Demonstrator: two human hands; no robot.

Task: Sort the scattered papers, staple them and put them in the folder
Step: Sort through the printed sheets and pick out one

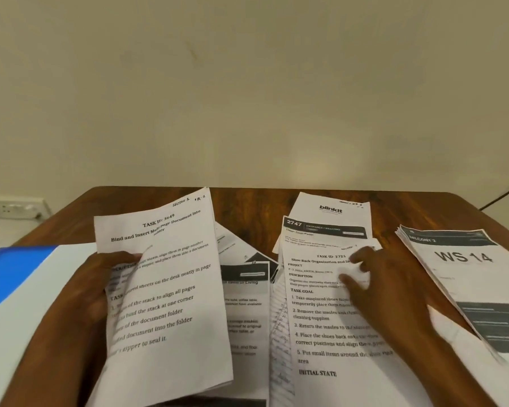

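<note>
My left hand (94,283) grips a lifted sheet headed "TASK ID: 3649" (171,289) by its left edge, thumb on top. My right hand (385,286) rests on a sheet headed "TASK ID: 2723" (323,327), fingers bent over its upper right part. Under it lie a dark-banded "2747" sheet (323,230) and a "blinkit" sheet (329,207). A stack topped by a "WS 14" page (467,268) lies at the right. More printed sheets (244,292) lie between my hands. A blue and white folder (21,286) lies at the left. No stapler is visible.
Everything sits on a brown wooden table (247,207) pushed against a plain beige wall. A white socket strip (12,208) is on the wall at the left. A dark cable (506,195) runs off the table's far right corner.
</note>
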